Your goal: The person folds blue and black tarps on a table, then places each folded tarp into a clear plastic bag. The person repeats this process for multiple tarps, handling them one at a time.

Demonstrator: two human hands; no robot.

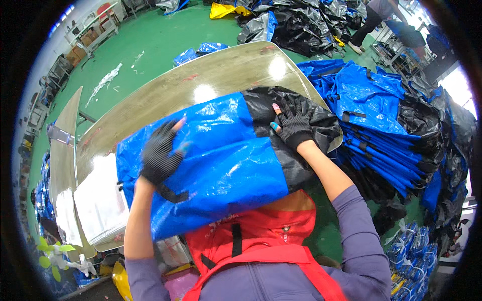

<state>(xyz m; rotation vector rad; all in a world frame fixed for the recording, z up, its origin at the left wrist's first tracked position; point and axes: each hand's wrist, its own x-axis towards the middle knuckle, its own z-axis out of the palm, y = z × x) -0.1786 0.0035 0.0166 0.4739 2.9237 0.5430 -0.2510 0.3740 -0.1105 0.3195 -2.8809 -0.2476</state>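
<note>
Blue-and-black bag [216,155] lies spread across the counter [226,70], near edge above the red apron [266,241]. Right hand [292,125]: fingers splayed on the black end, gripping nothing. Left hand [161,153]: blurred, unclenched over the blue left part; contact unclear. Smoothing likely works best with the right palm pinning lightly, left stroking creases outward, black strap [173,194] kept untwisted.

Passage over the tabletop [238,70]: far strip and left end.
Route along the far strip, beyond the blue-and-black sheeting [221,168]. The left hand [163,150] and right hand [293,123] obstruct crossing over the sheeting; the stacked blue pieces [369,98] crowd the right edge, the red apron [243,251] the near side.
</note>
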